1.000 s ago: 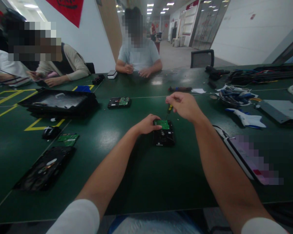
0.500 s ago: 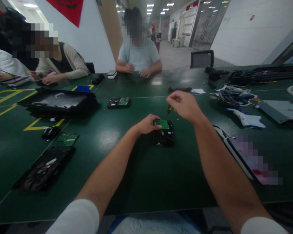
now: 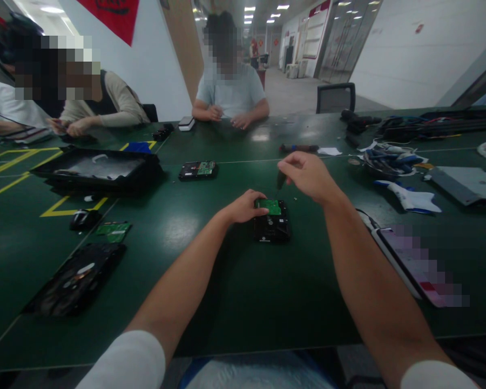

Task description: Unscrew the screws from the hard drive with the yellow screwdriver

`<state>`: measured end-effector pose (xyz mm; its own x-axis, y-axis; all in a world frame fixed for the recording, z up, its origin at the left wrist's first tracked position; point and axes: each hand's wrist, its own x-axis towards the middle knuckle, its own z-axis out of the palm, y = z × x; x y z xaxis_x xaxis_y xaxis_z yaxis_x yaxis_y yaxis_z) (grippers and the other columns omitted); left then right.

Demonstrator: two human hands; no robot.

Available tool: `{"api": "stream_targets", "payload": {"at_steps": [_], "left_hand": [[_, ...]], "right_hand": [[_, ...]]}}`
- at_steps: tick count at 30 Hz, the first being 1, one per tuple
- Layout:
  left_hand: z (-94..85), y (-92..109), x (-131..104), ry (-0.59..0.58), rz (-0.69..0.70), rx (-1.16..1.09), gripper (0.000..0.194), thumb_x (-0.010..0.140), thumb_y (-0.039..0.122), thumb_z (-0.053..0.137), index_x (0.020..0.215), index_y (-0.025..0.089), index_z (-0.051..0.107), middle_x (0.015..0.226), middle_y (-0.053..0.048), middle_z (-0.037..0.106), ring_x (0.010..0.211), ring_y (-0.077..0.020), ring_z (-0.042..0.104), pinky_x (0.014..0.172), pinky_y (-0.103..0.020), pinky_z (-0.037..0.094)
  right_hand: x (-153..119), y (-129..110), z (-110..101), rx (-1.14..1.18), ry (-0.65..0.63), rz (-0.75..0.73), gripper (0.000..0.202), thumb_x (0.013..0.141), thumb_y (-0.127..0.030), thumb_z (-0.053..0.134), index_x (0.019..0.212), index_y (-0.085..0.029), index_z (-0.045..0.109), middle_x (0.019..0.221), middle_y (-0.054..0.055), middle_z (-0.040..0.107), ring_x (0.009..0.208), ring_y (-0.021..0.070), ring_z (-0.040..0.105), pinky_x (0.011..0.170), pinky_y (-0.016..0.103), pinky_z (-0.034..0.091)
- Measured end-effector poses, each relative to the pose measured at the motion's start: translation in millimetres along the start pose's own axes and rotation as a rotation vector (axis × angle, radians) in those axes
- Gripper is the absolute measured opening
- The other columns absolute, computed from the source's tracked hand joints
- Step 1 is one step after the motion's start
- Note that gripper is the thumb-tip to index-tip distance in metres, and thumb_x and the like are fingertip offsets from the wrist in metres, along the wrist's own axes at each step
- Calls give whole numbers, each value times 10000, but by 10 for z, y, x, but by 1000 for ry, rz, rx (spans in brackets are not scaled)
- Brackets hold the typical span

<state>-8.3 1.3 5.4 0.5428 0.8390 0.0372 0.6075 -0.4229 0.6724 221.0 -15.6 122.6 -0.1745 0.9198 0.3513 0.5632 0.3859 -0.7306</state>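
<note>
A black hard drive point(image 3: 272, 229) with a green circuit board point(image 3: 270, 206) at its far end lies on the green table point(image 3: 210, 292) in front of me. My left hand point(image 3: 248, 207) grips the drive's far left corner, its thumb resting on the board's edge. Above the drive's far right side, my right hand point(image 3: 303, 173) pinches a small screwdriver point(image 3: 281, 180) by its handle. The thin shaft points down toward the drive's far edge; whether its tip touches is too small to tell.
Another drive point(image 3: 198, 169) lies beyond, left of centre. An opened drive point(image 3: 79, 278), a loose board point(image 3: 114, 231), a mouse point(image 3: 84, 219) and a black tray point(image 3: 101, 166) are at left. A phone point(image 3: 413, 265) and gloves point(image 3: 411, 198) are at right. Co-workers sit across the table.
The screwdriver's handle has turned between my right fingers, its yellow part no longer showing. My left hand and the drive stay in place. The hands of the person at far left have shifted slightly.
</note>
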Motion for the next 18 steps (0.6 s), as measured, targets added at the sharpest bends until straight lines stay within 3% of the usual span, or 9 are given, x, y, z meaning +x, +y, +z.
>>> {"api": "stream_targets", "payload": {"at_steps": [6,10,14,18], "left_hand": [[13,-10,12,13,28,28,573,895,486,708,1385,202,626,1258,-116,571,1046,-249,615,972,-426,527],[23,-29,15,16,20,16,599,899,505,701,1397,184,615,1283,-129,556,1030,-248,624,960,-428,539],[18,-24,12,7,13,24,586,902,497,701,1391,186,618,1282,-124,556,1023,-240,626,957,-414,542],[9,-12,13,3,2,27,581,904,509,699,1392,204,616,1295,-116,554,1013,-236,627,948,-414,545]], "right_hand": [[-12,-15,25,190,-114,-14,273,1016,-460,582,999,-211,693,937,60,763,594,132,655,569,292,507],[-5,11,25,237,-166,-9,320,1033,-478,558,1117,-212,714,731,25,709,611,153,650,608,300,523],[15,46,26,111,-59,-32,234,965,-436,665,987,-213,734,893,47,757,703,157,655,651,300,517],[25,53,45,127,4,49,203,941,-403,686,918,-202,677,894,56,760,613,132,623,582,285,489]]}}
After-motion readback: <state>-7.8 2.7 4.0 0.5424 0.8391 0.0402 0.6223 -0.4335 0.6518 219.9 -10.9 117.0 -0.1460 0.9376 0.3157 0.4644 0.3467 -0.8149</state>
